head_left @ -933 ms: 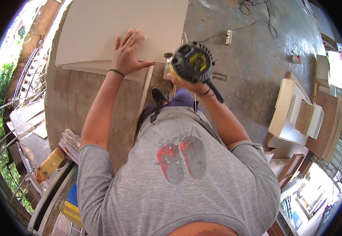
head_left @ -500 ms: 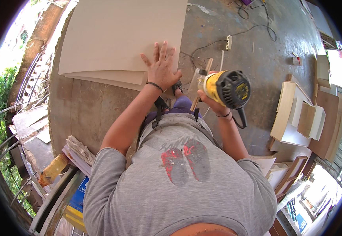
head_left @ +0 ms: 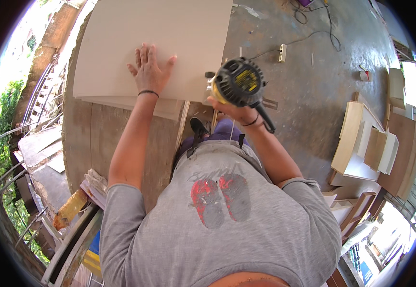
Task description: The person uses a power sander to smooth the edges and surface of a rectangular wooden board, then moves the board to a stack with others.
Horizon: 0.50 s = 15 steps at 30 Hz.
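Note:
A large pale board (head_left: 122, 28) lies across a wooden work surface (head_left: 112, 134), with the edge of another sheet showing under its near side. My left hand (head_left: 151, 71) rests flat on the board, fingers spread. By the board's near right corner, my right hand (head_left: 232, 110) grips a yellow and black handheld router (head_left: 240, 81), its black top tilted up toward me. The router's base sits at the board's right edge; its bit is hidden, and I cannot tell whether it touches the wood.
On the concrete floor to the right are a white power strip (head_left: 282, 53) with a dark cable, and a small paint can (head_left: 365, 75). Wooden cabinet boxes (head_left: 349, 138) and panels stand farther right. My foot in a black shoe (head_left: 197, 126) is below the board's near edge.
My left hand has slid left across the board, away from its right edge. My right hand has brought the router left, from beside the board to its near right corner.

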{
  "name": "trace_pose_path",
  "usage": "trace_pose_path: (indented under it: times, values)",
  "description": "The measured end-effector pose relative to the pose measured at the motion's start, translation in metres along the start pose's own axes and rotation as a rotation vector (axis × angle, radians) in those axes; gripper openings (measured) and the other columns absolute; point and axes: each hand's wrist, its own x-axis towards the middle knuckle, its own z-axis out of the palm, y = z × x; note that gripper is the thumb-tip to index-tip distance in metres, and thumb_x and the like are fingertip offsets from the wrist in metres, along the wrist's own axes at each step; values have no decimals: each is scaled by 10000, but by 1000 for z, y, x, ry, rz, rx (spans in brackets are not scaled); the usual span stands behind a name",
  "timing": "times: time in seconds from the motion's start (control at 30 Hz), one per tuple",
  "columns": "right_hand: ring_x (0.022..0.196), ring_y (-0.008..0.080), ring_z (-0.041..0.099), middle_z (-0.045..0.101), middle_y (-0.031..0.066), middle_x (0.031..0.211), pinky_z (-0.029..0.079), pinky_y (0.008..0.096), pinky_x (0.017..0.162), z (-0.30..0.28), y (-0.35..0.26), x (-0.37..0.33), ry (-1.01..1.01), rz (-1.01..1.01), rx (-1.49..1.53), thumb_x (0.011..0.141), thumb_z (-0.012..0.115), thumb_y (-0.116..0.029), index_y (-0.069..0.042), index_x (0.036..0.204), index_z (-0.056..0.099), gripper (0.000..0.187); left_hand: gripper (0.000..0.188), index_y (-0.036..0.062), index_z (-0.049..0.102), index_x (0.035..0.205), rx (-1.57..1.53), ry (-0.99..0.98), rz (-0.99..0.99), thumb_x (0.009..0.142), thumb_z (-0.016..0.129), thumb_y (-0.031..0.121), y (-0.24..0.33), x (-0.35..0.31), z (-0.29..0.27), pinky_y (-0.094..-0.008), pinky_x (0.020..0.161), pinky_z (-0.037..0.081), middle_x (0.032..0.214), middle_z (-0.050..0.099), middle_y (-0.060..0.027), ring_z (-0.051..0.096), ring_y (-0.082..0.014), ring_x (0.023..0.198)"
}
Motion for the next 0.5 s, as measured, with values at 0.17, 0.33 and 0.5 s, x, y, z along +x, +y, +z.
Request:
trace_pose_path:
  times: [0.17,0.33,0.5]
  values:
    - [906,169,631,658,17,991,500,338,857,19,69,-26,-92,79,-14,719,786,-305,-113,1116,611,474,819,118,303,1469,51,-56,-20,867,436,657,7,-6,-4,-606,1130,68,1566,206,-97,131,-280,1458]
    - [956,176,601,634,5,1055,469,342,907,8,61,-10,-80,283,269,762,769,-254,-136,1168,593,458,793,111,325,1455,61,-7,3,872,461,631,6,-10,0,-618,1115,92,1554,226,-104,141,-292,1453]
    - [979,200,604,644,47,1048,464,367,917,-12,19,61,-161,-183,-203,716,797,-229,-75,1122,622,469,777,111,324,1451,54,-18,23,876,483,610,8,-12,-6,-624,1108,102,1547,236,-107,149,-297,1450]
